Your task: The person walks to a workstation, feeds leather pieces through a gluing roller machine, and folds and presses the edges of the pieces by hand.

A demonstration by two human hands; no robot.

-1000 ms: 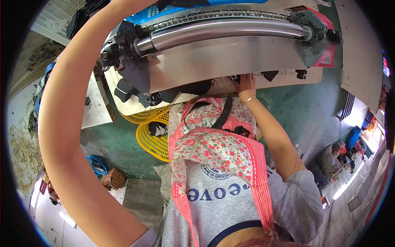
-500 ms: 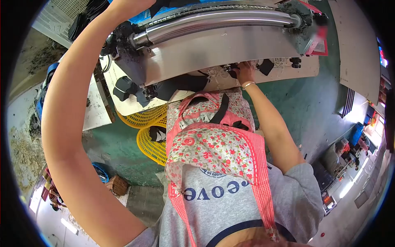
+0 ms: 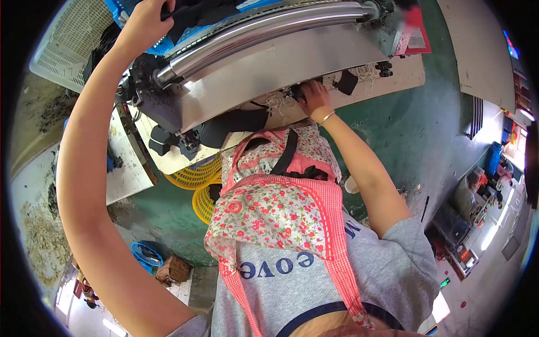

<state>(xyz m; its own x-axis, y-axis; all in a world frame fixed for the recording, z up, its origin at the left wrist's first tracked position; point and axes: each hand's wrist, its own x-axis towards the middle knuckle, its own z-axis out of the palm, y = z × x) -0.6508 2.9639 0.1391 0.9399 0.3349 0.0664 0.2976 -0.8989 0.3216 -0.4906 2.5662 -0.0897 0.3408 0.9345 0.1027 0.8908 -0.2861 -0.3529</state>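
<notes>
My left hand (image 3: 147, 25) reaches up past the machine's left end, its fingers closed on black fabric (image 3: 196, 14) that lies over a blue basket (image 3: 117, 10). My right hand (image 3: 315, 96) is at the front edge of the machine's metal plate (image 3: 264, 70), fingers bent over a small dark piece that they partly hide. A separate black fabric piece (image 3: 346, 82) lies just right of that hand. To its left, a larger black piece (image 3: 233, 128) comes out from under the plate onto the pale tabletop (image 3: 401, 76).
A shiny metal roller (image 3: 264, 35) spans the machine above the plate. White threads (image 3: 278, 105) lie on the tabletop. Yellow baskets (image 3: 193, 175) stand below its left side. A white crate (image 3: 70, 48) is at the upper left, a blue basket (image 3: 147, 255) on the floor.
My left hand has come further into view, showing the black fabric at its fingers. The whole view has shifted, and my right hand stays at the plate's edge.
</notes>
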